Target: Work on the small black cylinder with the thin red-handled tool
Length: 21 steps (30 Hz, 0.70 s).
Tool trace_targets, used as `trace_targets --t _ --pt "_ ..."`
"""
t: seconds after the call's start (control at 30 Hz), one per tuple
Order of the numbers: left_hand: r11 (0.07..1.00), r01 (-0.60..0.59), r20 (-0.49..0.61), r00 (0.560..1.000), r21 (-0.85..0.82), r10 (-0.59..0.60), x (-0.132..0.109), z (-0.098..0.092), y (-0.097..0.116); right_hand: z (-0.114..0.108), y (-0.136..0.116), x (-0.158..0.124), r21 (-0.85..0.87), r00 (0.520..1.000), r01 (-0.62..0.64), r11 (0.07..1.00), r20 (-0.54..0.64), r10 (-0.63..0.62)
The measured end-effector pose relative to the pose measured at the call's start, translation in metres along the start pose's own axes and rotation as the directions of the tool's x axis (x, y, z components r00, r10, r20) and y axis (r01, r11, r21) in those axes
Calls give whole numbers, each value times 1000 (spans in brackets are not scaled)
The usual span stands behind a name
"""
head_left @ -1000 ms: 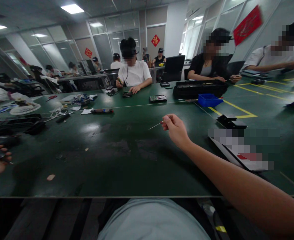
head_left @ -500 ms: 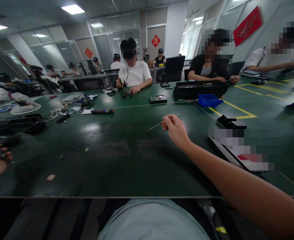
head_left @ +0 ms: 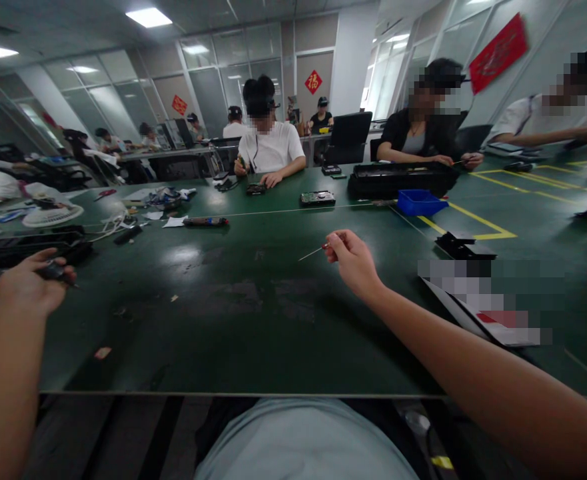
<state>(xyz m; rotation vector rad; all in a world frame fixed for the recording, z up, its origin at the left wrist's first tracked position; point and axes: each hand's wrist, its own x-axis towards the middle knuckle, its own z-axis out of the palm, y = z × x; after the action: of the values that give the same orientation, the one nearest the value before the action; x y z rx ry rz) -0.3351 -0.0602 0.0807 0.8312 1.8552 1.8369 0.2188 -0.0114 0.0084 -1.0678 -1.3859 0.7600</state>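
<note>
My right hand is closed in a pinch above the middle of the green table. It grips a thin screwdriver with a reddish handle, and the slim shaft points left and slightly down. At the far left, my left hand is wrapped round a small dark rounded object with a short thin tip sticking out. Fingers and shadow hide most of that object, so its kind is unclear. A black trough-like casing lies just behind my left hand.
Beyond my hands stand a green circuit board unit, a blue bin and a long black housing. A cylindrical tool and a white fan grille lie left; a black bracket lies right. Co-workers sit across the table.
My left hand has moved right and away from me over the table, still holding the dark object. My right hand and the screwdriver stay nearly in place.
</note>
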Motion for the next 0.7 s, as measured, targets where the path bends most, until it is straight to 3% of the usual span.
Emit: trace_targets --t 0.1,0.2,0.33,0.4,0.5,0.7 --pt "987 39 73 997 -153 -28 -18 34 10 -1 -1 0 0 1000 0 1000 -2 0" --pt "979 45 182 983 -198 -8 -36 71 16 -1 -3 -1 -2 1000 -5 1000 -1 5" --pt "964 65 378 925 -258 38 -64 122 18 0 -6 -1 -4 1000 -8 1000 2 8" --pt "972 72 489 871 -223 48 -81 146 18 -1 -7 -2 -1 1000 -6 1000 2 6" --pt "980 64 654 752 -188 77 -110 180 22 -2 -9 -2 -9 1000 -5 1000 11 5" --pt "979 78 828 550 -187 114 -174 229 33 -3 -14 -4 -17 1000 0 1000 10 0"
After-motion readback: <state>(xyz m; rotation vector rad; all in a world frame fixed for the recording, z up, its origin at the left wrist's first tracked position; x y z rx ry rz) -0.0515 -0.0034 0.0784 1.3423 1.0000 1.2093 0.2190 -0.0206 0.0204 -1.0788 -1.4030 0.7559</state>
